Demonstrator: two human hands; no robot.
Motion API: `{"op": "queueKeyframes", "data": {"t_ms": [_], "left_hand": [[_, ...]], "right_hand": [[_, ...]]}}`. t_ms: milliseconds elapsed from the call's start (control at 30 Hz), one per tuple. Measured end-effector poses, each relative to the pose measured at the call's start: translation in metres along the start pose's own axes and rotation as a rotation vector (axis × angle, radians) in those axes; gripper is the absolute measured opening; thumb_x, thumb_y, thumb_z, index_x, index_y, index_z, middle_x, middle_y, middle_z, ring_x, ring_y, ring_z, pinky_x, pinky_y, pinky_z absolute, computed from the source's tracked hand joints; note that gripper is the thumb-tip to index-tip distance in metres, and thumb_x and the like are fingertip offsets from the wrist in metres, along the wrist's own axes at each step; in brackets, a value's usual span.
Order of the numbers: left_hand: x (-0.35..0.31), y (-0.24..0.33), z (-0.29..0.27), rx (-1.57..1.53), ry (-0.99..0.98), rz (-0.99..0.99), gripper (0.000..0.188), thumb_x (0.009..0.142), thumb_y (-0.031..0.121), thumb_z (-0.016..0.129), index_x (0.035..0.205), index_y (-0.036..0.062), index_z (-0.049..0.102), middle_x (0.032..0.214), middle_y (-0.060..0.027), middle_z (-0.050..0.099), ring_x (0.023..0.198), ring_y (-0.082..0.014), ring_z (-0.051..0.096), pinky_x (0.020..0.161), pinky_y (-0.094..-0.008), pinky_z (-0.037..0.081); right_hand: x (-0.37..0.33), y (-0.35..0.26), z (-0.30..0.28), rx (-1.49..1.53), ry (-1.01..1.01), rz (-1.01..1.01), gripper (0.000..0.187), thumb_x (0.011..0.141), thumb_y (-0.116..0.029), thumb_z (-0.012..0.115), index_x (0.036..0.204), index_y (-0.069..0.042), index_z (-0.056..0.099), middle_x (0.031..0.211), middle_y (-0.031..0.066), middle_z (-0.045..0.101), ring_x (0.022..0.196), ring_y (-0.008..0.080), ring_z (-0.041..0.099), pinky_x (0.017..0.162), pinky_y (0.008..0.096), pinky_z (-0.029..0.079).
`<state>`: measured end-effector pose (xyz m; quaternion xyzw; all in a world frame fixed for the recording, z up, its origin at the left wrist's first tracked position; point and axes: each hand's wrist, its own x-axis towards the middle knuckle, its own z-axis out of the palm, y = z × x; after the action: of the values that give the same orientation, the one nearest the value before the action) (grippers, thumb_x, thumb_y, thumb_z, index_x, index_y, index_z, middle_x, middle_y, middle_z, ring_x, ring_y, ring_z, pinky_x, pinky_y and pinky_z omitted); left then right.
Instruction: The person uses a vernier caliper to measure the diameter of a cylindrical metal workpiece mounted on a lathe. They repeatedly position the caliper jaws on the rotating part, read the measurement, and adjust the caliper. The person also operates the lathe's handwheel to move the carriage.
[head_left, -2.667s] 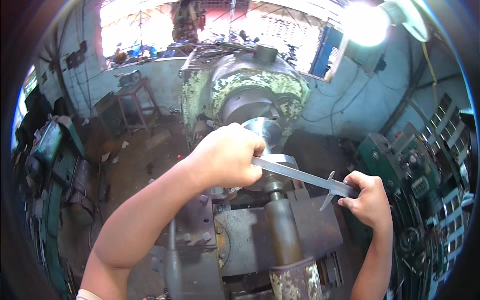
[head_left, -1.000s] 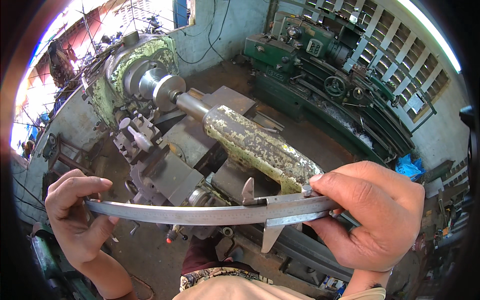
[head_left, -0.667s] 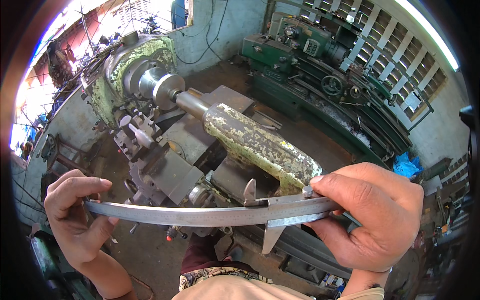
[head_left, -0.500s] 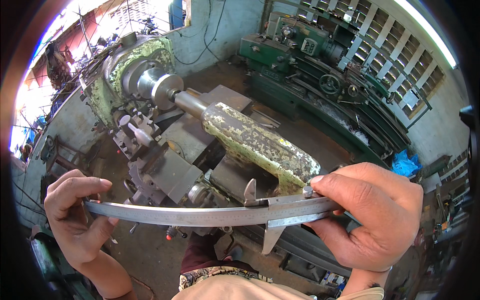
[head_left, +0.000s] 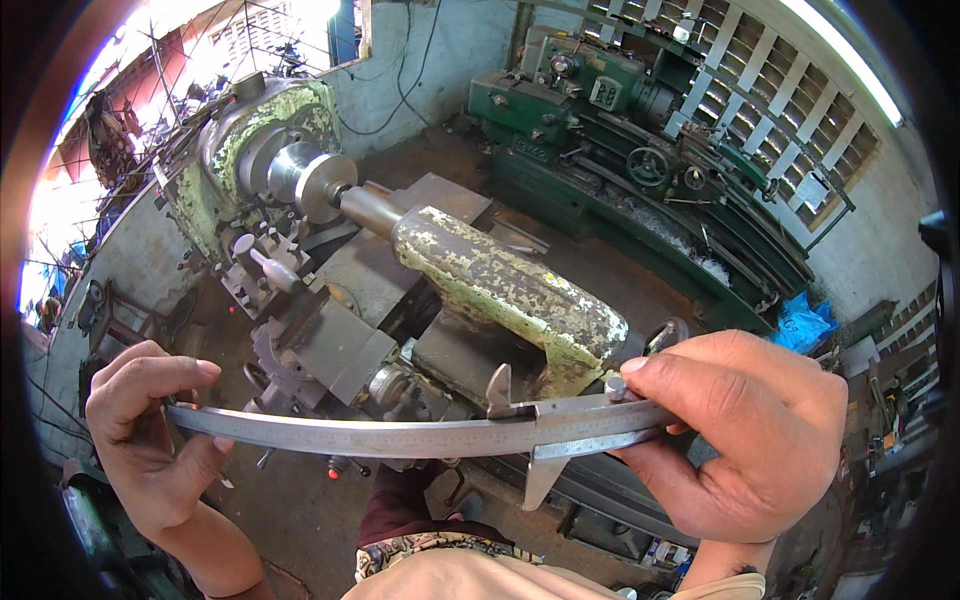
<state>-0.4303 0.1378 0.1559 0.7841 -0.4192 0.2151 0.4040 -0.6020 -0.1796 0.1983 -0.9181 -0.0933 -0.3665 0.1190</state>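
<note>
A long steel vernier caliper (head_left: 370, 438) stretches level between my two hands, in front of a lathe. My left hand (head_left: 150, 430) pinches the plain end of its beam between thumb and fingers. At the jaw end, my right hand (head_left: 745, 435) grips the caliper, its thumb by the small lock screw (head_left: 615, 387). The jaws stick out above and below the beam just left of my right fingers. Behind the caliper lies the lathe's tailstock (head_left: 510, 280), its paint peeling. A shiny round metal workpiece (head_left: 320, 188) sits between the chuck and the tailstock.
A green lathe (head_left: 640, 160) stands along the far right wall, with metal shavings in its tray. Near its end lies a blue plastic bag (head_left: 803, 322). The carriage and tool post (head_left: 265, 265) sit left of the tailstock. A tailstock handwheel (head_left: 668, 335) shows behind my right hand.
The lathes and room have shifted slightly left in view. Both hands keep the same grip on the caliper, which has hardly moved in the picture.
</note>
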Motion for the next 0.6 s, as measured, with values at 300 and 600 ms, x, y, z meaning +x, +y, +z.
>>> {"op": "queueKeyframes", "data": {"t_ms": [300, 600], "left_hand": [[-0.0024, 0.0045, 0.0011, -0.001, 0.008, -0.006, 0.045, 0.064, 0.033, 0.087, 0.091, -0.0006, 0.075, 0.066, 0.0000, 0.054, 0.059, -0.0089, 0.049, 0.055, -0.0245, 0.033], [-0.0049, 0.0074, 0.0002, -0.008, 0.006, 0.009, 0.044, 0.064, 0.032, 0.086, 0.092, -0.0009, 0.076, 0.066, 0.0005, 0.054, 0.058, -0.0080, 0.048, 0.054, -0.0243, 0.033]], "right_hand": [[-0.0047, -0.0047, -0.0062, -0.023, 0.012, 0.016, 0.042, 0.056, -0.003, 0.093, 0.094, -0.004, 0.074, 0.073, 0.0117, 0.071, 0.061, 0.0199, 0.071, 0.053, 0.0267, 0.055], [-0.0086, -0.0079, -0.0103, -0.033, 0.018, 0.014, 0.040, 0.058, -0.006, 0.093, 0.093, -0.004, 0.074, 0.073, 0.0114, 0.071, 0.060, 0.0190, 0.070, 0.053, 0.0261, 0.054]]}}
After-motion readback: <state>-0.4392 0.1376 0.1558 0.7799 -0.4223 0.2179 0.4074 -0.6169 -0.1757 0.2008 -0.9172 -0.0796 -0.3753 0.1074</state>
